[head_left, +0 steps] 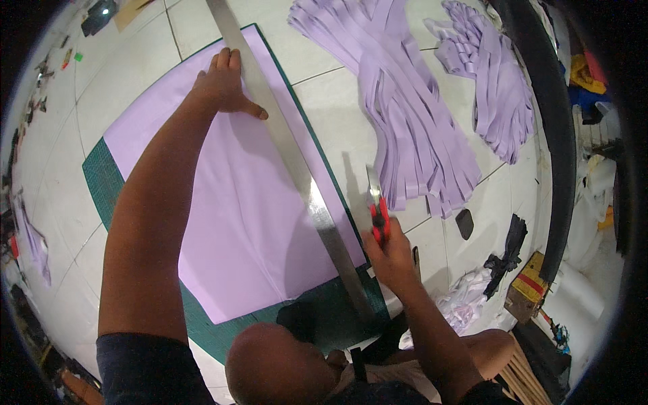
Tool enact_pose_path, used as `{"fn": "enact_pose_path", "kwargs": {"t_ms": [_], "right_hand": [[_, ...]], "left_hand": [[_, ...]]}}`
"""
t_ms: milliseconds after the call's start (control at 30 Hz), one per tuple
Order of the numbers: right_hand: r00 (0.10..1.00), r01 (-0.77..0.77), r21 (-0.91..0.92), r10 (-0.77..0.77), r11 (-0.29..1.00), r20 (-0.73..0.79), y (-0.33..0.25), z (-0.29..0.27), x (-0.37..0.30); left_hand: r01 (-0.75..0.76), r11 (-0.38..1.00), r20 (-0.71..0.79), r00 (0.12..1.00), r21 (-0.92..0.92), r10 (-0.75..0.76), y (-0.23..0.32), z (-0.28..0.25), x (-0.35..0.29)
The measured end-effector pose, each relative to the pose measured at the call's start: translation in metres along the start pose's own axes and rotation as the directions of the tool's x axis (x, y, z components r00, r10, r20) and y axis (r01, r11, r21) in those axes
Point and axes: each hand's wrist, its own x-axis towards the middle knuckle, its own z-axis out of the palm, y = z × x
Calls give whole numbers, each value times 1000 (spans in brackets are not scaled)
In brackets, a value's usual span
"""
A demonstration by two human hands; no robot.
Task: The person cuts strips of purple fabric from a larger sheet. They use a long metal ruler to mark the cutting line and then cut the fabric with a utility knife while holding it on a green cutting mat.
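A sheet of lilac fabric (pixel 236 196) lies on a green cutting mat (pixel 239 331), and a long metal ruler (pixel 290 152) crosses it lengthwise near its right edge. My left hand (pixel 226 84) rests on the far part of the ruler, fingers at its left edge and thumb stretched out on the metal. To the right of the mat, my right hand (pixel 391 256) is closed round a red and black utility knife (pixel 379 214). The knife's blade points away from me, apart from the fabric and the ruler.
Long lilac fabric strips (pixel 398 101) lie on the tiled floor at the far right, beside a smaller bundle of strips (pixel 496 88). Nearer are a small dark flat piece (pixel 464 224), a black cloth scrap (pixel 507 253) and pale scraps (pixel 466 300). A black roll (pixel 557 148) runs along the right.
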Motion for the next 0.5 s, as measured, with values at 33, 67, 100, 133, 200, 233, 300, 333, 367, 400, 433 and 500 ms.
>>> {"fn": "enact_pose_path", "kwargs": {"t_ms": [33,67,100,133,200,233,300,333,367,400,433,500], "right_hand": [[993,64,-19,-65,998,-102,8,17,18],[971,131,-40,-136,991,-196,14,33,32],[963,147,-114,-169,982,-208,13,45,38],[955,161,-190,-202,969,-219,13,54,43],[957,174,-219,-218,960,-192,7,65,43],[948,192,-213,-237,958,-211,8,69,39],[925,224,-205,-274,953,-264,16,69,31],[934,215,-222,-267,951,-238,20,64,26],[950,194,-188,-232,963,-211,26,58,18],[963,170,-158,-198,973,-182,31,52,9],[975,143,-127,-162,981,-153,39,48,0],[983,109,-138,-127,984,-132,66,40,-17]], "left_hand": [[-13,1000,2,1000,-2,13,6,-2,2],[-18,1000,4,1000,1,18,8,-2,3],[-13,1000,12,1000,8,12,5,3,4],[-22,1000,1,1000,1,22,4,8,7],[4,1000,16,1000,9,-4,2,8,6],[15,1000,24,1000,10,-15,1,7,7],[23,1000,60,998,-9,-23,7,-3,4],[24,999,72,997,-20,-23,6,-9,2],[17,999,91,996,-40,-14,7,-9,0],[-8,999,-24,1000,-46,7,4,-3,0],[5,989,-14,1000,-147,-7,-2,-3,7],[24,936,14,1000,-351,-21,-11,-6,34]]}}
